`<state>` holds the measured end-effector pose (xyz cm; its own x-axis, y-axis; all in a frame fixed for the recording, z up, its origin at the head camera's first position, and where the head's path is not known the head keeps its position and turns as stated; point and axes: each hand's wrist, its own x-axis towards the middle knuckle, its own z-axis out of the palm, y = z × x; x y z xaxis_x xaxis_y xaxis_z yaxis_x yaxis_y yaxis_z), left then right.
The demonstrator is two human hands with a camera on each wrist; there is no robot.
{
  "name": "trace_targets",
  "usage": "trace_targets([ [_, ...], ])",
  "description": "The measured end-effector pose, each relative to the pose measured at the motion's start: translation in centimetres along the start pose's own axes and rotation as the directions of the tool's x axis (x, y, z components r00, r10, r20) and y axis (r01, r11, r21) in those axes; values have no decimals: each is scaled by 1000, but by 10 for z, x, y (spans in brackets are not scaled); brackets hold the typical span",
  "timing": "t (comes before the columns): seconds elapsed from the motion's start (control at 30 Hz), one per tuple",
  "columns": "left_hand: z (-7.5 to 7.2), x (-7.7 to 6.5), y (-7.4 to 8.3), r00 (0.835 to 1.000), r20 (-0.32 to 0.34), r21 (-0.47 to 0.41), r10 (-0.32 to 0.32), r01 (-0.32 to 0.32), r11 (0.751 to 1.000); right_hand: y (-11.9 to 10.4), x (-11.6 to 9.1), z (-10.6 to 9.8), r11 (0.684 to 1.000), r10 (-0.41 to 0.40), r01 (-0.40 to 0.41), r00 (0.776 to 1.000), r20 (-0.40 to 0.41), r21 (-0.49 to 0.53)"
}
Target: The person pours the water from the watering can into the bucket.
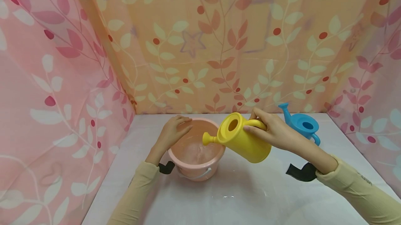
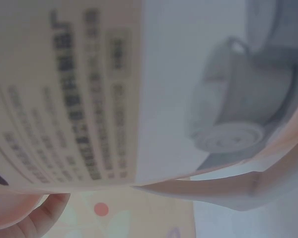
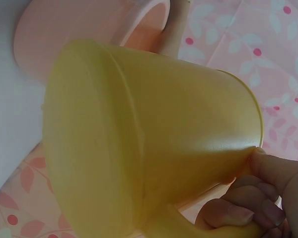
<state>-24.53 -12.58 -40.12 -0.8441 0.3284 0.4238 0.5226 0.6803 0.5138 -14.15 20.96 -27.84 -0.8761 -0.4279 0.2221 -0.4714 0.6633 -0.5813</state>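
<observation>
My right hand (image 1: 269, 131) grips the handle of a yellow watering can (image 1: 249, 145), tilted with its sprinkler head over the pink bucket (image 1: 197, 164). Water runs down and splashes inside the bucket. In the right wrist view, curled fingers (image 3: 238, 213) wrap the handle, and the can's base faces the camera. My left hand (image 1: 173, 132) holds the bucket's rim at the left, thumb reaching inward. The left wrist view is filled by the bucket's printed label (image 2: 89, 99), with fingertips (image 2: 44, 213) at the rim's lower left.
A blue watering can (image 1: 302, 124) stands at the back right, behind my right forearm. The bucket's white handle (image 1: 203, 173) hangs down in front. Drops of water lie on the white tabletop (image 1: 238, 197). Leaf-patterned cloth (image 1: 219, 44) encloses the back and sides.
</observation>
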Motion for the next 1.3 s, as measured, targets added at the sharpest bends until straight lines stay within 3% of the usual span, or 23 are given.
trace_targets([
  [1.3,0,0,0,1000,-5,-13,4,-4,1000,-3,2,-1,1000,1,-1,1000,10,-13],
])
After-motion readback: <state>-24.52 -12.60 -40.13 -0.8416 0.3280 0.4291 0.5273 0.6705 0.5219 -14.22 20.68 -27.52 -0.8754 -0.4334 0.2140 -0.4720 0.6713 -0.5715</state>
